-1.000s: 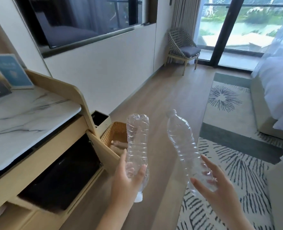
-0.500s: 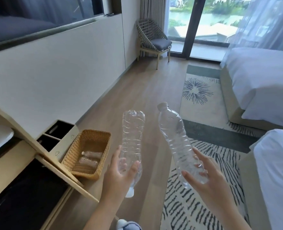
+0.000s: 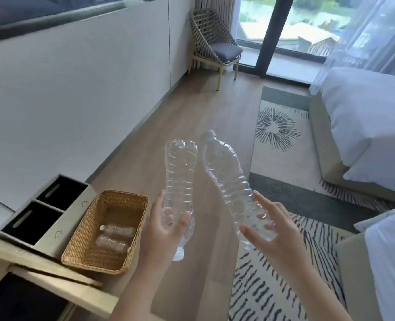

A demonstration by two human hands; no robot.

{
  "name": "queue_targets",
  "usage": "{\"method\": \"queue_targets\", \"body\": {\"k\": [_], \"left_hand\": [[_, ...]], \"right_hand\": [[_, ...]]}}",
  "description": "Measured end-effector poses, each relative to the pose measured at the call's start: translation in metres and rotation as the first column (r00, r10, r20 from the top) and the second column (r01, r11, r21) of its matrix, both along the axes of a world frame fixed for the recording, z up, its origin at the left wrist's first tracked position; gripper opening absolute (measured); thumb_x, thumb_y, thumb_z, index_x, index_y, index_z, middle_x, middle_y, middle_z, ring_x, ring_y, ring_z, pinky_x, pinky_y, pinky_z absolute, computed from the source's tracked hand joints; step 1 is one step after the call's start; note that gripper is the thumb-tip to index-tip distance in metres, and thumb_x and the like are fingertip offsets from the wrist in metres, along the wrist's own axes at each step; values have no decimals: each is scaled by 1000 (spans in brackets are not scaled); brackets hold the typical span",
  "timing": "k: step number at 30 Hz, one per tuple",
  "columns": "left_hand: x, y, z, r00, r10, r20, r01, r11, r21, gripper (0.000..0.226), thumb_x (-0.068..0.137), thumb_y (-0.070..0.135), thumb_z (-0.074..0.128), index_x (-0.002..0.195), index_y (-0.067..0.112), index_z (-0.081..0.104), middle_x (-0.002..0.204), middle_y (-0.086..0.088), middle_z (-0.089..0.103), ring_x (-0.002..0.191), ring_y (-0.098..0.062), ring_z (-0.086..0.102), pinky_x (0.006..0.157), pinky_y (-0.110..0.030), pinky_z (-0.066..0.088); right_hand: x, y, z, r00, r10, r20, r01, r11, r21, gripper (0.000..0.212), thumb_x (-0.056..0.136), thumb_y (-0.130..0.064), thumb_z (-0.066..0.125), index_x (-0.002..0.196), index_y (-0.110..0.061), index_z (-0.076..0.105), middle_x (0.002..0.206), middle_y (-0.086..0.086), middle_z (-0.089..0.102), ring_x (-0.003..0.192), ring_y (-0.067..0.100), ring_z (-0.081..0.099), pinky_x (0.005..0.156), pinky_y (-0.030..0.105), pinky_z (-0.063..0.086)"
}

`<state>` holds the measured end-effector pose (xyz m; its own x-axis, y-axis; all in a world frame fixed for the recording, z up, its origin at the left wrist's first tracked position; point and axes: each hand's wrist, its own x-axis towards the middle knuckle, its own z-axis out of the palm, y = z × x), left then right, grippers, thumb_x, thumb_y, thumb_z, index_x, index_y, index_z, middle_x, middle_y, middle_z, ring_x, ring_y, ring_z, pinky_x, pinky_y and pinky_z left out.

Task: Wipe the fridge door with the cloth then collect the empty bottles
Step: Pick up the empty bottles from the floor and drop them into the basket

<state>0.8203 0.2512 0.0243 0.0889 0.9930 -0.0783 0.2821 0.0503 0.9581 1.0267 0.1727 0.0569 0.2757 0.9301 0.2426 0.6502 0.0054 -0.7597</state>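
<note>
My left hand (image 3: 163,230) grips an empty clear plastic bottle (image 3: 180,172) upside down, its cap pointing to the floor. In my right hand (image 3: 273,230) is a second empty bottle (image 3: 226,179), cap up and tilted left. Both bottles hang over the wooden floor, close together. A wicker basket (image 3: 76,251) stands on the floor to the lower left of my left hand, and two empty bottles (image 3: 115,236) lie inside it. The fridge door and the cloth are out of sight.
A two-compartment bin (image 3: 71,218) stands left of the basket against the white wall. A wooden cabinet edge (image 3: 52,281) juts out at lower left. A patterned rug (image 3: 282,163) and beds (image 3: 365,126) fill the right side; a woven chair (image 3: 212,47) stands by the glass door.
The view has swung right and down, away from the marble counter, so the basket shows fully. Both hands have brought the bottles closer together.
</note>
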Motion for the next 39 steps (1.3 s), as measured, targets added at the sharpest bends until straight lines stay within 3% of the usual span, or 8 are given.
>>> {"method": "queue_targets", "body": {"k": [5, 9, 15, 19, 26, 31, 35, 39], "left_hand": [[18, 50, -16, 997, 68, -29, -70, 996, -48, 72, 77, 40, 66, 139, 32, 32, 124, 2, 54, 105, -7, 54, 80, -20, 37], [44, 103, -27, 984, 164, -68, -169, 983, -65, 73, 74, 47, 65, 137, 38, 30, 125, 4, 55, 108, -8, 55, 84, -24, 43], [88, 183, -26, 923, 378, -71, -384, 918, -97, 84, 63, 62, 58, 138, 37, 30, 130, 1, 51, 115, -12, 52, 93, -32, 45], [100, 221, -25, 845, 523, -114, -532, 843, -80, 73, 73, 49, 65, 137, 35, 32, 128, 2, 52, 114, -11, 52, 91, -26, 42], [67, 237, -43, 653, 733, -190, -756, 646, -106, 71, 77, 39, 67, 138, 31, 32, 121, 5, 57, 107, -9, 55, 82, -21, 39], [22, 250, -71, 514, 827, -227, -858, 499, -127, 68, 78, 36, 67, 137, 26, 35, 131, 4, 52, 113, -11, 50, 88, -26, 40], [-21, 273, -82, 437, 868, -235, -899, 416, -134, 67, 80, 35, 66, 138, 24, 35, 135, 5, 47, 119, -12, 47, 93, -31, 40], [-63, 296, -81, 375, 902, -213, -927, 361, -101, 63, 81, 34, 65, 136, 26, 36, 121, 18, 43, 108, -2, 44, 87, -24, 37]], "right_hand": [[29, 72, -16, 998, 38, -41, -41, 997, -64, 62, 64, -64, 65, 119, -65, 37, 106, -18, 54, 92, 1, 54, 77, 22, 47], [59, 156, -31, 989, 115, -92, -124, 988, -96, 63, 67, -35, 74, 117, -52, 40, 105, -7, 55, 94, 3, 54, 82, 31, 48], [101, 294, -34, 930, 353, -97, -365, 916, -166, 63, 70, -33, 74, 117, -57, 39, 108, -17, 52, 94, 3, 54, 80, 21, 42], [104, 369, -33, 857, 502, -117, -516, 834, -194, 62, 72, -28, 75, 116, -54, 40, 107, -18, 51, 93, 1, 53, 78, 18, 40], [42, 439, -65, 729, 654, -200, -684, 691, -232, 60, 72, -29, 75, 122, -44, 46, 108, -19, 52, 97, -9, 48, 74, 8, 39], [-16, 473, -81, 634, 746, -204, -767, 574, -285, 58, 72, -30, 75, 112, -56, 42, 105, -19, 53, 92, -5, 51, 75, 14, 41], [-67, 508, -88, 631, 751, -195, -764, 558, -324, 58, 72, -33, 75, 124, -38, 50, 106, -14, 54, 92, -6, 52, 71, 6, 39], [-119, 539, -92, 582, 792, -183, -791, 498, -357, 58, 73, -35, 74, 126, -35, 50, 107, -9, 55, 91, -5, 52, 68, 3, 37]]}}
